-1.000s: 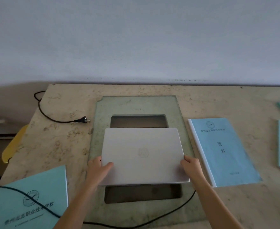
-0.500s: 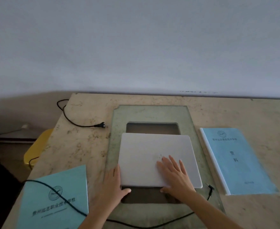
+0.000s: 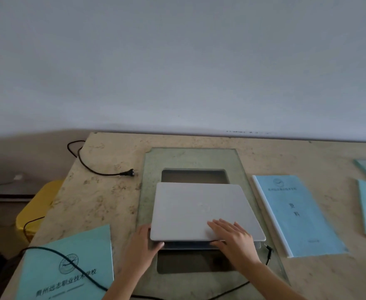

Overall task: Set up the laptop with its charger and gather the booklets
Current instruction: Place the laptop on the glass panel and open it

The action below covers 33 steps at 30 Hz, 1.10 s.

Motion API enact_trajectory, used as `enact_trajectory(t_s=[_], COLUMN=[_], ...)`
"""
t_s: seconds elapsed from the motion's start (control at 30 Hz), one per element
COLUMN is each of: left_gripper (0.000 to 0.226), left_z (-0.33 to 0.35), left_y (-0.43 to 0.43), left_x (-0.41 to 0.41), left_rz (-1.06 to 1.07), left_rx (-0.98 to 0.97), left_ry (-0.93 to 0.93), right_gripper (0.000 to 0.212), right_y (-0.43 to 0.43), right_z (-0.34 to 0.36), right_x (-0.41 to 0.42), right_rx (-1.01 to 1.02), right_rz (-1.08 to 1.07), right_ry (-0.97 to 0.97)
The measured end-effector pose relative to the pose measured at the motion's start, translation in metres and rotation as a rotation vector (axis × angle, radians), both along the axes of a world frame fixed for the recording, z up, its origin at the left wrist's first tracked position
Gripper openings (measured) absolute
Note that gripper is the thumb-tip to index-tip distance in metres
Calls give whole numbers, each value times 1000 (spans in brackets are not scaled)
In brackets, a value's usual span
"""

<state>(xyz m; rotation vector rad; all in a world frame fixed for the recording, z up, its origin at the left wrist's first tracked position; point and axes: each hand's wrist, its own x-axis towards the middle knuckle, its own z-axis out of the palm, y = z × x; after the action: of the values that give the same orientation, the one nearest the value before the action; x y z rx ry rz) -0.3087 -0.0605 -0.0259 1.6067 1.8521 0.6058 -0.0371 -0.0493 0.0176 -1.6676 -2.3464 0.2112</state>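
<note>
The laptop [image 3: 203, 211] lies on a glass slab [image 3: 190, 156], lid a crack ajar. The left hand [image 3: 142, 247] grips its front-left corner. The right hand [image 3: 234, 237] lies on the lid, thumb seemingly hooked under the front edge.

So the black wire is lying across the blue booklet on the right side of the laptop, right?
No, wrong booklet. In the head view the black wire lies across the blue booklet on the left side of the laptop. The booklet on the right has no wire on it.
</note>
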Motion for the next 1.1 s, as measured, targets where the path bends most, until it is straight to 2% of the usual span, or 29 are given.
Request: enact_trajectory(t_s=[0.17, 0.3, 0.47, 0.73, 0.97, 1.1], left_gripper=[88, 101, 105, 126, 133, 133], left_z=[6, 6, 14, 26, 20, 16], left_y=[9, 15, 27, 57, 69, 71], left_x=[-2, -1, 7, 23, 31, 31], left_rz=[-94, -168, -259, -419, -436, -425], left_rx=[-125, -189, -212, -317, -397, -397], left_ry=[284, 326, 475, 618, 628, 571], right_gripper=[31, 15, 14, 13, 16, 15], right_y=[22, 72, 137, 204, 248, 264], right_z=[34, 82, 106, 103, 94, 88], right_x=[1, -11, -28, -44, -46, -46], right_rx=[248, 275, 293, 250, 199, 190], right_rz=[3, -149, -336, -407, -409, -405], right_ry=[115, 262, 382, 354, 342, 342])
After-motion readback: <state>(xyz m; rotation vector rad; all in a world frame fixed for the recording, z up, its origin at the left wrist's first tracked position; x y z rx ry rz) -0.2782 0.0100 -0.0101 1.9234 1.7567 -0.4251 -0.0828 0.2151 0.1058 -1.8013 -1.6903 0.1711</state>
